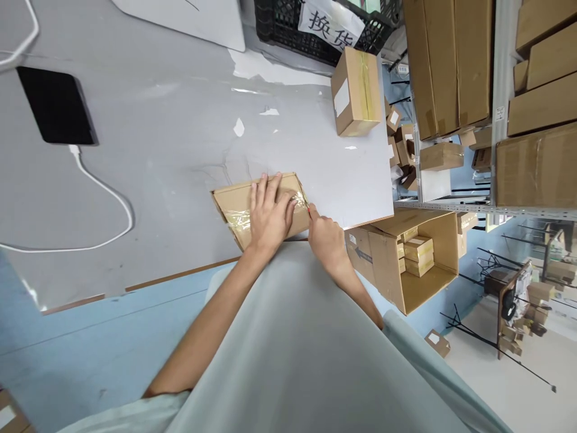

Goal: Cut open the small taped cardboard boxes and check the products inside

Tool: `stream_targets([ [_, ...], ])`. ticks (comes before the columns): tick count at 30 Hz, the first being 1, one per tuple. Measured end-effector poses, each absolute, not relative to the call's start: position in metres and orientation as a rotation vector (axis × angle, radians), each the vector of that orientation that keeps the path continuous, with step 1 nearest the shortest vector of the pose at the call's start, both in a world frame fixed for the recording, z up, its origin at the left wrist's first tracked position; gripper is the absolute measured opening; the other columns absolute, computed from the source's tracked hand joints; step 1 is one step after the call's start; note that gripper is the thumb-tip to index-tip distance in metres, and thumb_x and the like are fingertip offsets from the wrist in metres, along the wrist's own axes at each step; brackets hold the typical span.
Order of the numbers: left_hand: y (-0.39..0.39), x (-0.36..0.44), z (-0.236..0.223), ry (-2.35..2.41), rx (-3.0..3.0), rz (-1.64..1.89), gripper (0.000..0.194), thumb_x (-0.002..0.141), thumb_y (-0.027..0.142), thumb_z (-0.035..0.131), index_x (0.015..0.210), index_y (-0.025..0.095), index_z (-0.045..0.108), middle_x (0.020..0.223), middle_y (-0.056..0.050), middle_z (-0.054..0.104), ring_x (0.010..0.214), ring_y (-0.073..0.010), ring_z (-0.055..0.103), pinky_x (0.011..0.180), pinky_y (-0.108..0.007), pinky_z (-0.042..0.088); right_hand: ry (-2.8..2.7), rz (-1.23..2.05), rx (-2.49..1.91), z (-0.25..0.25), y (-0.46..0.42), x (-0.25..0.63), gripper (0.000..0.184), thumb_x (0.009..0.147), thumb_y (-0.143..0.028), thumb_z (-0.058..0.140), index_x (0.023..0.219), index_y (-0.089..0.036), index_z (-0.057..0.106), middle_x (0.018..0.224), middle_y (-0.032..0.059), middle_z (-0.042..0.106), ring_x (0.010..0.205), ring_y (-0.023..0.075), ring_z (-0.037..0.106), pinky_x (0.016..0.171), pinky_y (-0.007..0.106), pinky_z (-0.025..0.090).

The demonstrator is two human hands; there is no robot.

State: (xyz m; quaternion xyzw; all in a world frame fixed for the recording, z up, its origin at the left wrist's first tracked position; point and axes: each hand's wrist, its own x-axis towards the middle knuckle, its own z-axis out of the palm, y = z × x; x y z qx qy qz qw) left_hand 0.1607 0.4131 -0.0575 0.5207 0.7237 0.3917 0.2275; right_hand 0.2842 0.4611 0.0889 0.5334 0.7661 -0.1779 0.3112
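A taped cardboard box (pixel 234 198) lies flat at the front edge of the grey table, against my body. My left hand (pixel 270 218) presses on its top with the fingers stretched out and the thumb apart. Clear tape shines on both sides of that hand. At the box's right end, my right hand (pixel 327 237) is closed around a slim cutter (pixel 309 210), of which only a small red bit shows. The cutter's tip meets the box's right edge; the rest is hidden in my fist.
A second taped box (pixel 356 93) stands at the table's back right, beside a black crate (pixel 288 30). To the left lie a black phone (pixel 56 105) and its white cable (pixel 108 191). Right of the table, a large open carton (pixel 383 264) holds several small boxes. Shelves (pixel 500 108) rise beyond.
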Motion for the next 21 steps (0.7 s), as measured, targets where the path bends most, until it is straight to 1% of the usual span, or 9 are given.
stream_targets([
  [2,0.414,0.164,-0.058,1.979,1.459,1.054,0.031,0.120,0.044,0.051,0.126,0.027,0.076,0.185,-0.011,0.051,0.180,-0.0371,0.032,0.148,-0.072,0.017,1.991,-0.475,1.404,0.090,0.459,0.290,0.057,0.122,-0.013,0.035,0.178,-0.020,0.044,0.126,0.0167,0.087,0.114,0.0270,0.086,0.096,0.033,0.064],
  [5,0.417,0.166,-0.058,1.983,1.447,1.040,0.031,0.121,0.044,0.050,0.127,0.027,0.076,0.185,-0.011,0.051,0.180,-0.0364,0.032,0.149,-0.071,0.016,2.007,-0.505,1.419,0.088,0.459,0.292,0.058,0.120,-0.010,0.037,0.177,-0.019,0.045,0.128,0.0181,0.086,0.116,0.0274,0.086,0.097,0.034,0.064],
  [7,0.419,0.166,-0.056,2.003,1.418,1.039,0.034,0.121,0.046,0.050,0.129,0.027,0.076,0.185,-0.012,0.051,0.181,-0.0366,0.031,0.149,-0.070,0.014,2.020,-0.539,1.439,0.086,0.456,0.292,0.063,0.118,-0.007,0.038,0.179,-0.019,0.043,0.130,0.0194,0.085,0.117,0.0281,0.086,0.098,0.035,0.065],
  [11,0.419,0.168,-0.054,2.036,1.365,1.035,0.038,0.120,0.049,0.049,0.133,0.027,0.077,0.184,-0.013,0.052,0.181,-0.0370,0.029,0.149,-0.072,0.013,1.975,-0.614,1.460,0.085,0.442,0.301,0.072,0.113,-0.002,0.044,0.183,-0.020,0.039,0.126,0.0220,0.086,0.112,0.0290,0.087,0.093,0.038,0.067],
  [13,0.418,0.170,-0.054,2.043,1.354,1.027,0.037,0.119,0.049,0.050,0.135,0.028,0.077,0.184,-0.012,0.052,0.182,-0.0373,0.028,0.149,-0.073,0.012,1.946,-0.650,1.464,0.083,0.437,0.310,0.075,0.111,-0.002,0.049,0.183,-0.018,0.039,0.125,0.0234,0.086,0.111,0.0301,0.088,0.092,0.039,0.068],
  [15,0.417,0.171,-0.053,2.054,1.356,1.008,0.037,0.119,0.048,0.050,0.136,0.029,0.077,0.185,-0.011,0.051,0.182,-0.0375,0.027,0.149,-0.073,0.011,1.950,-0.686,1.455,0.081,0.437,0.320,0.075,0.111,-0.004,0.049,0.184,-0.017,0.038,0.123,0.0228,0.087,0.112,0.0311,0.088,0.093,0.040,0.068],
  [18,0.415,0.171,-0.051,2.081,1.371,0.973,0.036,0.119,0.048,0.051,0.135,0.030,0.077,0.185,-0.010,0.051,0.181,-0.0377,0.028,0.149,-0.073,0.011,1.985,-0.730,1.414,0.080,0.442,0.330,0.072,0.113,-0.008,0.047,0.185,-0.018,0.038,0.121,0.0204,0.087,0.113,0.0315,0.087,0.095,0.041,0.069],
  [21,0.413,0.170,-0.050,2.110,1.380,0.945,0.036,0.119,0.049,0.050,0.133,0.030,0.077,0.185,-0.010,0.051,0.181,-0.0380,0.028,0.149,-0.073,0.012,1.998,-0.769,1.358,0.089,0.444,0.336,0.074,0.114,-0.008,0.047,0.186,-0.019,0.036,0.124,0.0202,0.086,0.113,0.0319,0.087,0.096,0.041,0.069],
])
